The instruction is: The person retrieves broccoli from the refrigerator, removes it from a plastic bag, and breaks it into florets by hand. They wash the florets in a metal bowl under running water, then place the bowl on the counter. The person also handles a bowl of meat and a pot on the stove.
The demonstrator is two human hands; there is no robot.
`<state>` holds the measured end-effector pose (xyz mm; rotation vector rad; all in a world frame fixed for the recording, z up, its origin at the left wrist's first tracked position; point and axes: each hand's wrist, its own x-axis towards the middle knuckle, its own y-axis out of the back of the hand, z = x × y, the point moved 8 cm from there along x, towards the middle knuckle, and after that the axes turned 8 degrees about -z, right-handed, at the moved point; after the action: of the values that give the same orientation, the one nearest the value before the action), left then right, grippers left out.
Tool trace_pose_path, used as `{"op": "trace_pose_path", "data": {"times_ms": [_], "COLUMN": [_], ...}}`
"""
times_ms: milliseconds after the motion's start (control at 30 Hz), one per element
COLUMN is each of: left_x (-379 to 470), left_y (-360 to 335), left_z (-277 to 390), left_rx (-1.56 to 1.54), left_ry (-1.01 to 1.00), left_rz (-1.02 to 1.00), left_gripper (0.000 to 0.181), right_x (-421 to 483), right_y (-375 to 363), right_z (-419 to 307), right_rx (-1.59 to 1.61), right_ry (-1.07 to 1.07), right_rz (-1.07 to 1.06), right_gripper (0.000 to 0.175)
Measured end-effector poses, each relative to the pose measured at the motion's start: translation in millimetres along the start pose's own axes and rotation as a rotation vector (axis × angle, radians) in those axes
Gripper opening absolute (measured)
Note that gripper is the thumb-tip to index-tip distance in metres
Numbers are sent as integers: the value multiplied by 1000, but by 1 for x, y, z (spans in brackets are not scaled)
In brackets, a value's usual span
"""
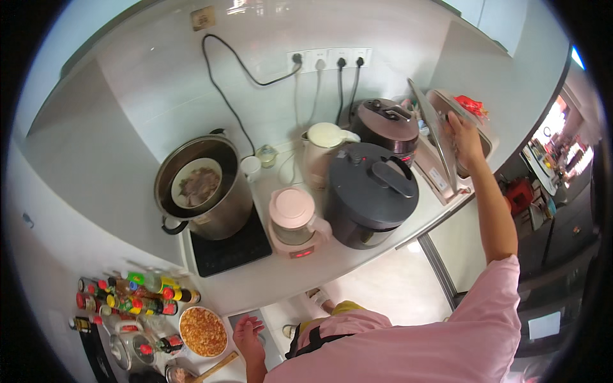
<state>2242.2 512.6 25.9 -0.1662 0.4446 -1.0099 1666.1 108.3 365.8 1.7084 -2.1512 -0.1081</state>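
Observation:
My right hand (462, 136) grips a large glass lid (433, 129) with a metal rim, held on edge over a pink container (474, 107) at the counter's right end. Low in the picture, my left hand (249, 332) is empty with its fingers apart, beside a bowl of red-orange chopped food (203, 332). A tall steel pot (220, 210) stands on a black induction cooktop (232, 249), uncovered. Inside it is a white bowl (216, 167) with pieces of what looks like meat.
A pink glass kettle (291, 208), a dark pressure cooker (371, 191), a cream kettle (321, 155) and a brown rice cooker (385, 124) stand along the counter. Cords run to wall sockets (330, 60). Several sauce bottles (139, 301) and a wooden utensil (215, 367) are at the lower left.

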Motion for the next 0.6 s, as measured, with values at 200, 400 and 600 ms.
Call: {"op": "trace_pose_path", "data": {"times_ms": [200, 400, 600], "left_x": [7, 0, -7], "left_y": [-28, -40, -60], "left_z": [15, 25, 18], "left_rx": [83, 131, 189], "left_ry": [-44, -76, -82], "left_rz": [-28, 125, 211], "left_gripper": [28, 27, 27], "right_x": [-25, -46, -5], "right_y": [50, 29, 13], "right_z": [169, 284, 369], "right_rx": [402, 654, 608], "right_ry": [-154, -293, -340], "right_rz": [220, 338, 239], "right_gripper": [32, 23, 33]}}
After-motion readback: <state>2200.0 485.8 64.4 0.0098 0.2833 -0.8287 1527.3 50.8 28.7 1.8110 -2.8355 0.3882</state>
